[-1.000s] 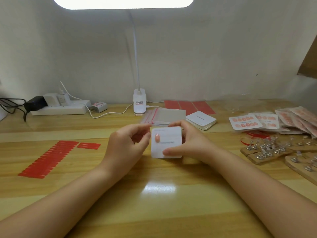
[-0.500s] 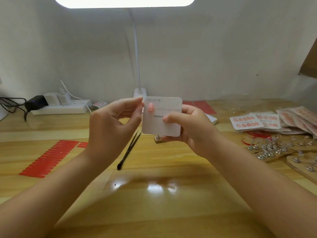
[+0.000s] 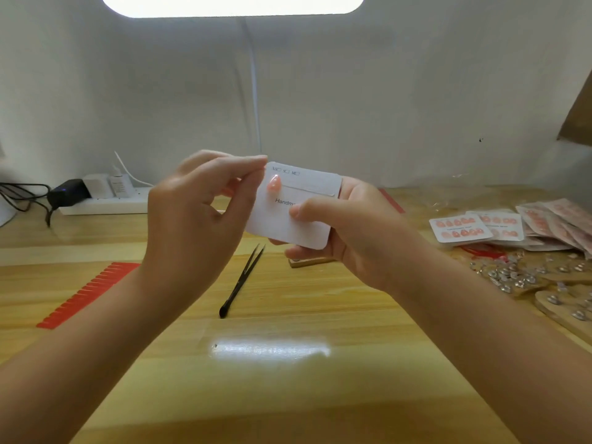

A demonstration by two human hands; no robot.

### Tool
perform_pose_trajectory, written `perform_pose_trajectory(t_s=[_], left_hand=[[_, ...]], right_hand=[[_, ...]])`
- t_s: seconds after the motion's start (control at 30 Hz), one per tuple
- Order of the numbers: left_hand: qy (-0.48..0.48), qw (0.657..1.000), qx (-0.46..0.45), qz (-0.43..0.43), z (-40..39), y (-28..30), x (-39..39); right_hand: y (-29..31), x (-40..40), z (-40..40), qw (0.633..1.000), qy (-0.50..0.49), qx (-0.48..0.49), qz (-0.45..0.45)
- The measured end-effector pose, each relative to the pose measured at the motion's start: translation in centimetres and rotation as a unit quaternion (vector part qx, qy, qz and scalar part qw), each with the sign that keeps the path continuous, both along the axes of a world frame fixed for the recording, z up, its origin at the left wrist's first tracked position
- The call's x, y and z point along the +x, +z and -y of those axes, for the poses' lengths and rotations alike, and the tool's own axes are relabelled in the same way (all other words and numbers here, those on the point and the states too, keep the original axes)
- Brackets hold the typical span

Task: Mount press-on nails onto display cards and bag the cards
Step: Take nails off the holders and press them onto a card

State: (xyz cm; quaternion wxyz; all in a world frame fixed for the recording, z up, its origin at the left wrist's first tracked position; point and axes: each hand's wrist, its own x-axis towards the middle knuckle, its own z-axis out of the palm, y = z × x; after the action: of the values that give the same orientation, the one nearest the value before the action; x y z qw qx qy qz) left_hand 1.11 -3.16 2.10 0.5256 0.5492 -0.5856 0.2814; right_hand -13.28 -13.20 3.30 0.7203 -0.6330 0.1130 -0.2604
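Head cam: right hand (image 3: 349,229) holds the white display card (image 3: 294,213) up off the wooden table (image 3: 288,395), thumb across the front, fingers curled behind. One pink press-on nail (image 3: 274,184) sits at its top left corner. Left hand (image 3: 198,219) has thumb and forefinger pinched together at that corner, touching the card edge. Black tweezers (image 3: 242,280) lie on the table below

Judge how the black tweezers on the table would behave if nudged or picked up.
The thin black metal tweezers lie flat on the glossy wooden table, so they would probably slide, not roll. They look slender, likely light, and their fine tips may snag or bend if pushed tip-first.
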Motion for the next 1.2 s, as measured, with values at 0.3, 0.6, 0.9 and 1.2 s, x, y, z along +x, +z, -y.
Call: perform_pose_trajectory(t_s=[0.3,0.6,0.9,1.2], left_hand=[[0.018,0.996,0.025,0.088,-0.6,0.1,-0.1],[0.093,0.984,0.002,0.153,-0.2,-0.6,0.2],[0.122,0.983,0.011,0.139,-0.1,-0.9,-0.1],[0.107,0.985,0.016,0.137,-0.1,-1.0,-0.3]], right_hand=[[0.2,-0.1,-0.7,0.999,-0.015,-0.047,-0.017],[0.0,0.0,-0.8,0.996,-0.032,-0.073,-0.029],[0.3,-0.2,-1.1,0.998,-0.013,-0.053,-0.03],[0.2,-0.1,-1.0,0.997,-0.015,-0.071,-0.032]])
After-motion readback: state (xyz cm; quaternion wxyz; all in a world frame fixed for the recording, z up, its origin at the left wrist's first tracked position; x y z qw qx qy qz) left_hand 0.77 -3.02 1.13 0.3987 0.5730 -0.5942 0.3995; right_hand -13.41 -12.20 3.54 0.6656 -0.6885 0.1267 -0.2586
